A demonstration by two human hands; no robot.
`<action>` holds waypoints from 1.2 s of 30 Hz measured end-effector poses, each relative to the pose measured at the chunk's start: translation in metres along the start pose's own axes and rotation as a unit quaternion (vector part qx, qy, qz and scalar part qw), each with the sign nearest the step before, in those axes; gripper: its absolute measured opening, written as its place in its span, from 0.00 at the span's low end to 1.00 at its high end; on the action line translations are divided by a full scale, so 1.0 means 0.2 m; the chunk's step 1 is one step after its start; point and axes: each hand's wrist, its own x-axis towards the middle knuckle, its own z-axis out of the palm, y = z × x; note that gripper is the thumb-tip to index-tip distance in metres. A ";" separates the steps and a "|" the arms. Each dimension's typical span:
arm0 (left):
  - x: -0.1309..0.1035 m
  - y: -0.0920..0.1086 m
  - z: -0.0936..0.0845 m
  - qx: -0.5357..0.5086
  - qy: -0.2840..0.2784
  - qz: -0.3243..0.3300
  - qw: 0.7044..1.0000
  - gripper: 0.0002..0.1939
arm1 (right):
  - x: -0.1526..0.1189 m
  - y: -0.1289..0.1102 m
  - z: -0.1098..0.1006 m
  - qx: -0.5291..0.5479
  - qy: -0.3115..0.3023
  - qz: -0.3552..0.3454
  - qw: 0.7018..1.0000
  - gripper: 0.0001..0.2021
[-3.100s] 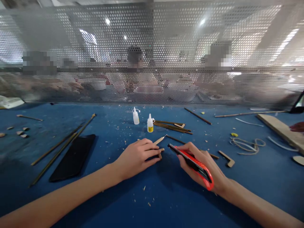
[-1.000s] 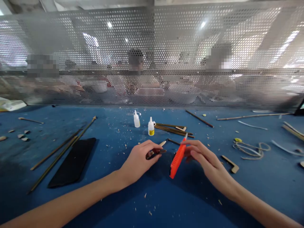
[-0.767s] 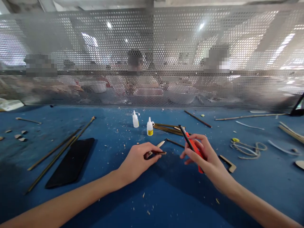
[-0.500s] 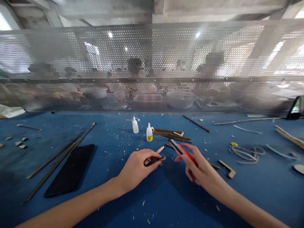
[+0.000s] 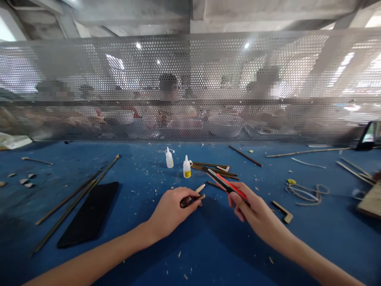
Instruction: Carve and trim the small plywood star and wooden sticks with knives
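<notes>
Utility knife (image 5: 226,185), red and black — was held above the blue table (image 5: 208,246) by the right hand (image 5: 253,204), fingers wrapped round its body, narrow end towards the bottles.
Small wooden piece (image 5: 201,197) — was pinched between thumb and fingers of the left hand (image 5: 171,208).
Two white bottles (image 5: 187,168) stood upright beyond, near thin brown sticks (image 5: 218,169).

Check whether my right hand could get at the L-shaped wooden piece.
Probably yes: the L-shaped wooden piece lies beside your right hand with nothing visible between, though that hand's grip is taken up by the red cutter.
</notes>
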 end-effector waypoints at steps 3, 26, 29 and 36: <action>0.00 0.00 0.00 0.027 0.003 -0.009 1.000 0.07 | -0.01 -0.01 0.01 -0.052 0.009 0.009 0.999 0.17; -0.02 -0.02 0.04 0.188 0.015 0.042 0.981 0.18 | -0.05 0.02 0.06 -0.288 0.002 -0.093 0.953 0.21; -0.03 -0.02 0.04 0.193 0.014 0.053 0.980 0.12 | -0.05 0.02 0.06 -0.303 -0.001 -0.096 0.948 0.20; -0.05 -0.05 -0.01 0.155 -0.035 0.167 0.973 0.10 | -0.06 0.02 0.06 -0.384 0.027 -0.099 0.918 0.21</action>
